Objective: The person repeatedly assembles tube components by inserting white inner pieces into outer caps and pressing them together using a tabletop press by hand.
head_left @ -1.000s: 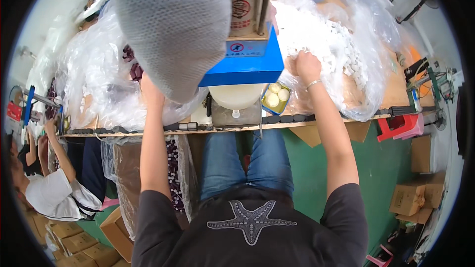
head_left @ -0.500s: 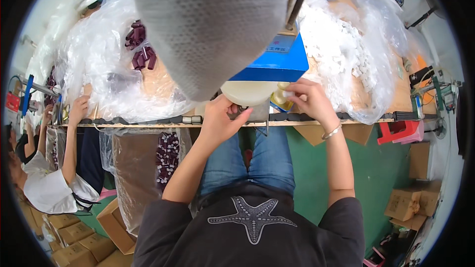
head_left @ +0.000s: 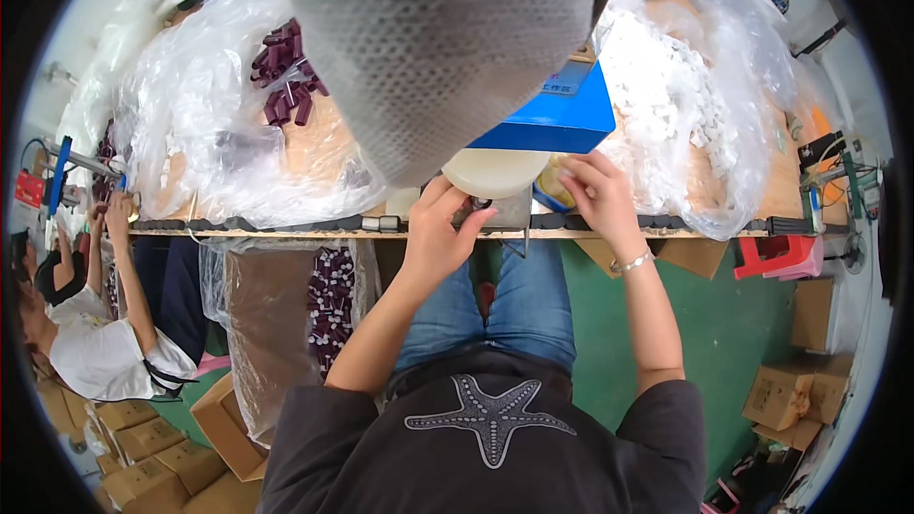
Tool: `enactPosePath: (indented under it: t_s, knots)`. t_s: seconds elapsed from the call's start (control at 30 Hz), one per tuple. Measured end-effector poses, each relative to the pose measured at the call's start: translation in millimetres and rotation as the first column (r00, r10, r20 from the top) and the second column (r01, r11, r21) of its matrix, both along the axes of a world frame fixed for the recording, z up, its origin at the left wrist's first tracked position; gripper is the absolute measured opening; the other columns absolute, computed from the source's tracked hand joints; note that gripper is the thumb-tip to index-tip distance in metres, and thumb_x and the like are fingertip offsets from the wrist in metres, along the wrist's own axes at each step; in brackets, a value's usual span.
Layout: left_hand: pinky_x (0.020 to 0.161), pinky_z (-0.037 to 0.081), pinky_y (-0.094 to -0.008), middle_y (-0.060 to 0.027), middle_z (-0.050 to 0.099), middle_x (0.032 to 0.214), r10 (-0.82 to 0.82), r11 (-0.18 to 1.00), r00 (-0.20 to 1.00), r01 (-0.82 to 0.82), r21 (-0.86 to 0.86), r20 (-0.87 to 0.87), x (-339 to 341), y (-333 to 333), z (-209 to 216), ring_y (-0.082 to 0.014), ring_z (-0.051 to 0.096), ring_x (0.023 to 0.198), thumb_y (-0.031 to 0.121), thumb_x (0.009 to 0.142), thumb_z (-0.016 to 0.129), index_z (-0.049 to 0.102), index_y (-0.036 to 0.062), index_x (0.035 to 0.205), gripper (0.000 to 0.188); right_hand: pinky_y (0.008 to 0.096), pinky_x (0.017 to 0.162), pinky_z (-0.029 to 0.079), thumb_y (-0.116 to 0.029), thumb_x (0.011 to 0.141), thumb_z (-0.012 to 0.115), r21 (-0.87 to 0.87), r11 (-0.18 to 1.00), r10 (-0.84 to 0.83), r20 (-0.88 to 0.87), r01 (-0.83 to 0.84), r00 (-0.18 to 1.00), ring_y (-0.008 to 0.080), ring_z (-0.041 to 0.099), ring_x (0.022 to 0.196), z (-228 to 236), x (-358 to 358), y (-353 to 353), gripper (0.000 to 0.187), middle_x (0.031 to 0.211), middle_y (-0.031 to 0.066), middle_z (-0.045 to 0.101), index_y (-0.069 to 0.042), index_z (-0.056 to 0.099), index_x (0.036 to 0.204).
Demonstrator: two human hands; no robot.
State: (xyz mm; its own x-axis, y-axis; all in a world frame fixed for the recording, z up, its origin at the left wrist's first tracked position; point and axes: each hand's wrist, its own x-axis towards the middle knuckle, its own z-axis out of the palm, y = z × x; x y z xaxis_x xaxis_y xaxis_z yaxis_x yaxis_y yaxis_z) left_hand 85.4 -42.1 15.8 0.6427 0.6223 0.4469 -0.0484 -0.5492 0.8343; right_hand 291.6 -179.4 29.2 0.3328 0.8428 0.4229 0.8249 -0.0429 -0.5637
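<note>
My left hand [head_left: 437, 235] is at the table's front edge, thumb and fingers closed around a small dark round-ended piece [head_left: 482, 203]. That piece sits right under a thick off-white disc [head_left: 505, 171], below a blue machine housing [head_left: 562, 114]. To the right of the disc, my right hand [head_left: 603, 198] has its thumb and forefinger pinched beside a small blue-rimmed dish [head_left: 553, 188] with pale yellow contents. Whatever the right fingertips hold, if anything, is too small to make out. A blurred grey mesh shape [head_left: 428, 38] hides much of the machine.
Dark purple tubes [head_left: 286, 76] and clear plastic sheeting [head_left: 209, 124] lie at left, with a pile of small white parts [head_left: 666, 105] at right. Below the table's edge, a plastic-lined box [head_left: 271, 324] holds purple pieces. A co-worker [head_left: 114, 352] sits at far left.
My whole view has shifted slightly. My right fingertips have drawn together at the dish's edge, while my left hand stays by the disc. The co-worker's hands have moved closer together.
</note>
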Motion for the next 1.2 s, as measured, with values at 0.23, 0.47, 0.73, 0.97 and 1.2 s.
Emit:
enactPosePath:
  t_s: [0.23,0.47,0.73,0.97,1.2]
  knots:
    - [0.091,0.047,-0.0316,-0.0147,0.060,0.118,-0.044,0.984,0.999,0.045,0.175,-0.011,-2,8,-7,-0.0217,0.060,0.107,-0.002,0.080,0.069,0.065,-0.0019,0.113,0.033,0.0245,0.065,0.050,0.004,0.084,0.066,0.222,0.962,-0.061,-0.396,0.160,0.916,0.0124,0.062,0.080,-1,-23,-16,0.021,0.101,0.0089,0.065,0.001,0.069,0.105]
    - [0.087,0.046,-0.0267,-0.0120,0.061,0.114,-0.045,0.811,0.939,0.233,-0.536,0.340,-10,6,0,-0.0125,0.056,0.103,-0.001,0.088,0.060,0.052,-0.0043,0.126,0.039,0.0201,0.070,0.050,0.005,0.087,0.065,0.313,0.914,0.056,-0.726,0.257,0.685,0.0083,0.060,0.084,-20,-33,-29,0.024,0.100,0.0055,0.063,0.004,0.064,0.112]
    - [0.052,0.042,-0.0309,-0.0068,0.058,0.061,-0.096,0.991,0.985,0.108,0.078,-0.147,9,16,4,-0.0183,0.054,0.055,0.006,0.074,0.074,0.065,-0.0008,0.083,0.015,0.0209,0.069,0.051,0.000,0.090,0.064,0.336,0.919,0.131,-0.753,0.206,0.644,0.0090,0.059,0.078,-23,-43,-16,0.025,0.104,0.0092,0.067,0.004,0.064,0.114]
    - [0.056,0.045,-0.0314,-0.0088,0.061,0.073,-0.085,0.995,0.994,0.089,0.055,-0.067,6,12,-17,-0.0172,0.057,0.061,0.007,0.071,0.078,0.067,0.0010,0.090,0.022,0.0256,0.086,0.053,0.008,0.086,0.065,0.477,0.861,0.366,-0.823,0.179,0.434,0.0150,0.064,0.099,-16,-74,14,0.043,0.113,0.0148,0.065,0.007,0.052,0.127]
    - [0.084,0.046,-0.0383,-0.0127,0.064,0.095,-0.104,0.978,0.989,0.120,0.168,-0.102,2,15,-13,-0.0302,0.059,0.094,0.004,0.075,0.074,0.067,0.0038,0.103,0.029,0.0269,0.086,0.053,0.012,0.085,0.063,0.505,0.852,0.416,-0.811,0.134,0.412,0.0149,0.064,0.098,-16,-75,38,0.046,0.110,0.0121,0.064,0.008,0.049,0.128]
